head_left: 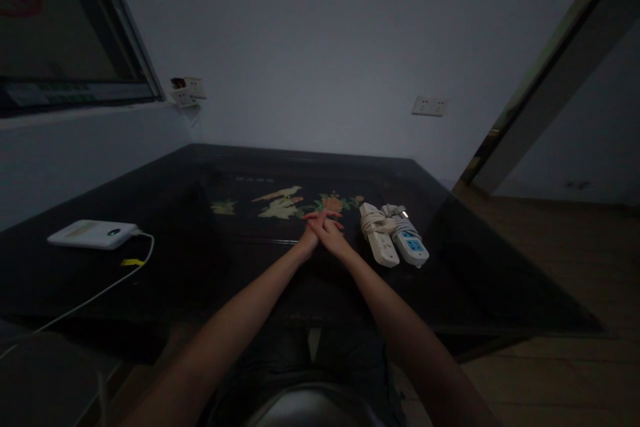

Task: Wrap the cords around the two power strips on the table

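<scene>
1. White strip, blue strip: side by side on table, 3 o'clock from hands. Probably light, stiff plastic; wound cords softer, could slip loose.
2. Best hold: across bare socket end, 5 o'clock on each; likely not fragile.
3. Left hand, right hand: crossed, fingers extended and overlapping, no object seen in them.
4. Power bank: 9 o'clock, well apart.

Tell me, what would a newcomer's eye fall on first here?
Likely the left hand and right hand, laid together at the middle of the dark table, just below the pale bird decorating it. To their right lie a cream power strip and a blue-faced one, side by side; far left, a white device with a cable stands out.
</scene>
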### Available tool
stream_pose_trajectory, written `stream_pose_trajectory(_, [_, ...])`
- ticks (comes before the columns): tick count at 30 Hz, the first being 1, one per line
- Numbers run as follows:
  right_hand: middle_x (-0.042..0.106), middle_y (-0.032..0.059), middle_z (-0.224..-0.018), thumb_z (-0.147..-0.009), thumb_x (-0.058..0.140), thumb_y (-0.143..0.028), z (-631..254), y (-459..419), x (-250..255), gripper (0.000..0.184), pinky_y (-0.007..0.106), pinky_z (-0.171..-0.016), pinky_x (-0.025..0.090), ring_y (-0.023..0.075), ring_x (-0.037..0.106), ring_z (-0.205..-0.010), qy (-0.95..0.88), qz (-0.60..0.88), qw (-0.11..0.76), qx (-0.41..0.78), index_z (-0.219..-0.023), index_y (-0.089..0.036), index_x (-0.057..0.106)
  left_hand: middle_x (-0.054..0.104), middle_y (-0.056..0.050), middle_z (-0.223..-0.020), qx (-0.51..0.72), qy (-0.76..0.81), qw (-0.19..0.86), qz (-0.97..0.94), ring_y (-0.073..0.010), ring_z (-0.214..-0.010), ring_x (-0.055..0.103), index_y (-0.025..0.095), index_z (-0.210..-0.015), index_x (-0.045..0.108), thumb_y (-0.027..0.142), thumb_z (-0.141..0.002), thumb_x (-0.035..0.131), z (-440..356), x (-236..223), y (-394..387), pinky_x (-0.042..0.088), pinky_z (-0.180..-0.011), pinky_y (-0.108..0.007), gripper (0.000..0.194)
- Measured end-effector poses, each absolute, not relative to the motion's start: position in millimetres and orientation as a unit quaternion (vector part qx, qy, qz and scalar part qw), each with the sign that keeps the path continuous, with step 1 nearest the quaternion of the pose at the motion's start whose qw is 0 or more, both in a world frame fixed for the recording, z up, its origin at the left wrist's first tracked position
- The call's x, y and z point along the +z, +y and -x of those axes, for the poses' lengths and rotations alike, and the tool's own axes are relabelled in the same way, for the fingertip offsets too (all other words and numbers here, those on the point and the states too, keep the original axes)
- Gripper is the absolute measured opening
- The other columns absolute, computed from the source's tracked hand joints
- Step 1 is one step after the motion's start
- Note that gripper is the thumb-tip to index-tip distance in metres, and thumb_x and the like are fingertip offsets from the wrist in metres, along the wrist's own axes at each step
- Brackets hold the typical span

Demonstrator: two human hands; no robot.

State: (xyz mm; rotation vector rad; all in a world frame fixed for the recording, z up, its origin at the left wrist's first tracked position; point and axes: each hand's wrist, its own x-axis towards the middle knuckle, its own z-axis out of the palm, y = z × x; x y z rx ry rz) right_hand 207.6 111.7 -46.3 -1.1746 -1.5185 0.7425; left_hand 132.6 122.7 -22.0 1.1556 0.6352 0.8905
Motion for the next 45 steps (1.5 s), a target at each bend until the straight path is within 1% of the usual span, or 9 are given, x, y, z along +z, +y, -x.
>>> stream_pose_trajectory(2, [0.064, 0.01, -0.108, -0.089, 0.048, -0.045, -208, 112, -47, 0.035, 0.038, -0.097, 0.04, 0.024, 0.058, -0.106, -0.633, 0.489, 0.516, 0.308, -0.104, -0.018, 0.064, 0.061, -0.01, -0.115, 0.378, 0.287, 0.711, -0.519, -0.0215, -0.097, 0.061, 0.017, -0.115, 0.058, 0.036, -0.092, 0.051, -133, -23, 123, 0.053, -0.082, -0.04, 0.03])
stream_pose_trajectory(4, [0.064, 0.0101, -0.108, -0.089, 0.047, -0.045, -208, 113, -48, 0.035, 0.038, -0.097, 0.04, 0.024, 0.058, -0.106, -0.632, 0.489, 0.516, 0.308, -0.104, -0.018, 0.064, 0.067, -0.009, -0.095, 0.377, 0.29, 0.715, -0.513, -0.0222, -0.086, 0.064, 0.016, -0.103, 0.062, 0.042, -0.094, 0.043, -134, -26, 124, 0.053, -0.074, -0.034, 0.033])
stream_pose_trajectory(6, [0.064, 0.0099, -0.108, -0.088, 0.047, -0.045, -208, 113, -49, 0.035, 0.038, -0.096, 0.04, 0.0241, 0.057, -0.106, -0.632, 0.49, 0.516, 0.309, -0.103, -0.019, 0.064, 0.066, -0.007, -0.076, 0.384, 0.293, 0.712, -0.51, -0.023, -0.075, 0.065, 0.016, -0.095, 0.062, 0.047, -0.093, 0.038, -136, -28, 125, 0.051, -0.066, -0.032, 0.039])
stream_pose_trajectory(8, [0.065, 0.0093, -0.108, -0.088, 0.048, -0.046, -208, 114, -50, 0.034, 0.039, -0.097, 0.039, 0.0245, 0.057, -0.107, -0.63, 0.491, 0.516, 0.309, -0.103, -0.019, 0.065, 0.064, -0.006, -0.069, 0.387, 0.292, 0.712, -0.508, -0.0231, -0.071, 0.065, 0.016, -0.093, 0.061, 0.049, -0.091, 0.04, -136, -29, 126, 0.05, -0.063, -0.031, 0.039])
stream_pose_trajectory(15, [0.065, 0.0065, -0.107, -0.087, 0.049, -0.039, -208, 113, -49, 0.027, 0.04, -0.097, 0.04, 0.0249, 0.058, -0.107, -0.628, 0.491, 0.519, 0.307, -0.1, -0.022, 0.066, 0.065, -0.007, -0.07, 0.377, 0.279, 0.721, -0.51, -0.0254, -0.074, 0.066, 0.017, -0.094, 0.062, 0.044, -0.09, 0.041, -133, -26, 125, 0.05, -0.065, -0.033, 0.034])
stream_pose_trajectory(20, [0.065, 0.008, -0.105, -0.087, 0.047, -0.043, -208, 113, -49, 0.034, 0.039, -0.095, 0.041, 0.0252, 0.059, -0.106, -0.629, 0.493, 0.516, 0.307, -0.103, -0.019, 0.065, 0.066, -0.007, -0.073, 0.376, 0.284, 0.719, -0.51, -0.0229, -0.074, 0.065, 0.017, -0.098, 0.063, 0.039, -0.095, 0.034, -134, -28, 125, 0.051, -0.064, -0.032, 0.036])
stream_pose_trajectory(26, [0.064, 0.0104, -0.108, -0.088, 0.046, -0.046, -207, 112, -48, 0.038, 0.039, -0.096, 0.04, 0.0247, 0.058, -0.107, -0.631, 0.494, 0.515, 0.306, -0.104, -0.017, 0.064, 0.064, -0.007, -0.102, 0.371, 0.29, 0.718, -0.513, -0.0181, -0.084, 0.063, 0.017, -0.107, 0.061, 0.041, -0.093, 0.048, -135, -32, 128, 0.053, -0.073, -0.034, 0.031])
stream_pose_trajectory(31, [0.065, 0.0105, -0.109, -0.088, 0.046, -0.047, -207, 111, -46, 0.038, 0.039, -0.096, 0.04, 0.0251, 0.058, -0.107, -0.63, 0.493, 0.515, 0.309, -0.104, -0.018, 0.065, 0.067, -0.007, -0.075, 0.379, 0.287, 0.714, -0.514, -0.0226, -0.071, 0.066, 0.017, -0.098, 0.062, 0.052, -0.09, 0.04, -135, -31, 128, 0.05, -0.06, -0.031, 0.042])
stream_pose_trajectory(45, [0.065, 0.0081, -0.107, -0.088, 0.047, -0.041, -207, 114, -50, 0.031, 0.036, -0.096, 0.04, 0.0227, 0.058, -0.105, -0.629, 0.487, 0.521, 0.309, -0.102, -0.019, 0.065, 0.067, -0.008, -0.074, 0.382, 0.283, 0.703, -0.528, -0.0222, -0.067, 0.066, 0.018, -0.099, 0.061, 0.051, -0.089, 0.037, -137, -38, 134, 0.05, -0.06, -0.03, 0.042])
